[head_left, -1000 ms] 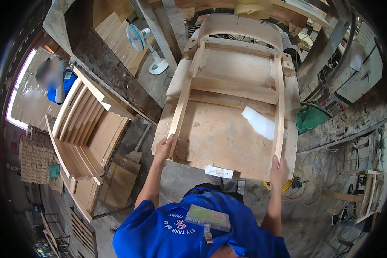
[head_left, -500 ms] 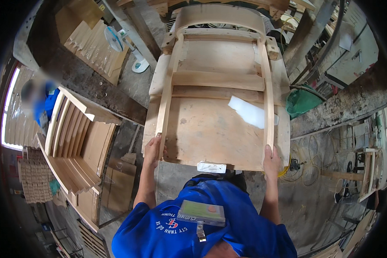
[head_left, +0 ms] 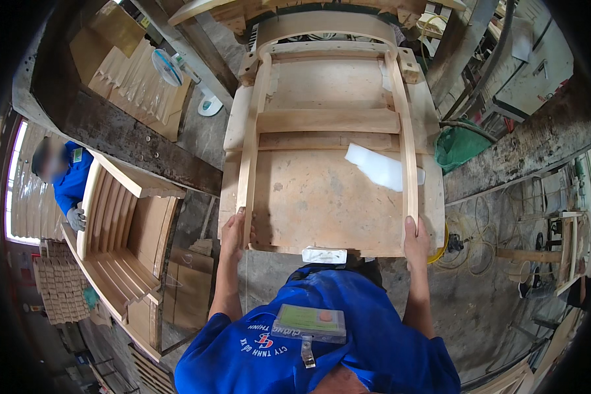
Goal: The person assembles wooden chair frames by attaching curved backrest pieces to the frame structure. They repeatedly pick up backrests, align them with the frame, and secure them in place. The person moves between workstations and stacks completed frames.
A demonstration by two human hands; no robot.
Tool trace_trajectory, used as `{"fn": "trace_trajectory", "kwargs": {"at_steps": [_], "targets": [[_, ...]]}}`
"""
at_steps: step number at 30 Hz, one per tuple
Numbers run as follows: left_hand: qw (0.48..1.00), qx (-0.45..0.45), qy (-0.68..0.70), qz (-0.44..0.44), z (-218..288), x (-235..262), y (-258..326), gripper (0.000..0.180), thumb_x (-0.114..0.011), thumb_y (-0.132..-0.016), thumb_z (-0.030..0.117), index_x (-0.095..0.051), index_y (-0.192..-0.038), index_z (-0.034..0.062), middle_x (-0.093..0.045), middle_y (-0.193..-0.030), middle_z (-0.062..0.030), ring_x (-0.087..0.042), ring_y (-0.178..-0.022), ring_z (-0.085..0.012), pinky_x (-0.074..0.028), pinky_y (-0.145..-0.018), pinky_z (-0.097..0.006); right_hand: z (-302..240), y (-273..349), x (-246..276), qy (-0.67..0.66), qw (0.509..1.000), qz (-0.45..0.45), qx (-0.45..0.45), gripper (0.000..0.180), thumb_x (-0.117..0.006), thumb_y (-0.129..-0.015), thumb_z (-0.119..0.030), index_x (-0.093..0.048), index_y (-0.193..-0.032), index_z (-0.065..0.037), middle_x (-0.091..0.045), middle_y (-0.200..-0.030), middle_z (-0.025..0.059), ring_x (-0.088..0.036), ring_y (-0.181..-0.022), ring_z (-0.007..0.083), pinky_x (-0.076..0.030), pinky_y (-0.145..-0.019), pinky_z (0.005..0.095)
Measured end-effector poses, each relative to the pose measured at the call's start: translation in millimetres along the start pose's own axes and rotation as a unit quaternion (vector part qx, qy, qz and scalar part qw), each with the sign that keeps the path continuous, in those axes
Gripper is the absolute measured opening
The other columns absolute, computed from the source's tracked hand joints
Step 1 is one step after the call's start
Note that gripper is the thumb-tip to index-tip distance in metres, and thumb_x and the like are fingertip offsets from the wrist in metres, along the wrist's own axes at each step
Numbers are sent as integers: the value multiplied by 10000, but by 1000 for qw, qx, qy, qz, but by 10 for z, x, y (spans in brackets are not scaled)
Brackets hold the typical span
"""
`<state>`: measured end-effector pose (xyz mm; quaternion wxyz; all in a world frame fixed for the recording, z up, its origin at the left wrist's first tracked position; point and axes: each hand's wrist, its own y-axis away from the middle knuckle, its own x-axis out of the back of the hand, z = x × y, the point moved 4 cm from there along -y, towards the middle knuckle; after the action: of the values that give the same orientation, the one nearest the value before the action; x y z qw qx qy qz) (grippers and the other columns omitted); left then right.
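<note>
Pale brown wood makes up the long frame in front of the person. It is over the table, with one bar down each side and a flat bar across. The left hand pinches the near end of the left bar, and its grip is closed around the wood. The right hand does the same with the near end of the right bar, its thumb on top. It is hard to tell if these near ends touch the table.

A curved board is at the far end of the frame. One wooden block is just beside the left bar there, and another block is just beside the right bar. A white sheet lies on the table, partly under the right bar. A small white box is at the table's near edge.

A green bag hangs near the table's right side. On the left, a co-worker in blue has a gloved hand at a stack of curved wood pieces.
</note>
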<state>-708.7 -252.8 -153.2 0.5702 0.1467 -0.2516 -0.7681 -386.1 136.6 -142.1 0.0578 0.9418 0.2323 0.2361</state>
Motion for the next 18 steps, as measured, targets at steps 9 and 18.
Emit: {"fn": "trace_trajectory", "kwargs": {"at_steps": [9, 18], "targets": [[1000, 11, -14, 5, 22, -22, 25, 416, -557, -1040, 468, -679, -1090, 73, -646, -742, -49, -644, -570, -153, -455, -455, -275, -28, 9, 17, 41, 999, -2, -27, 478, -569, -1060, -413, -620, -1380, -61, -719, -1045, 178, -661, -966, 255, -509, -892, 405], [1000, 9, -24, 3, 23, -18, 15, 410, -552, -1047, 437, -687, -1102, 54, -640, -754, -57, -641, -574, -164, -486, -476, -271, 6, 6, -7, 19, 1000, 10, -13, 484, -574, -1059, -410, -621, -1383, -54, -708, -1009, 158, -641, -891, 216, -521, -823, 374]]}}
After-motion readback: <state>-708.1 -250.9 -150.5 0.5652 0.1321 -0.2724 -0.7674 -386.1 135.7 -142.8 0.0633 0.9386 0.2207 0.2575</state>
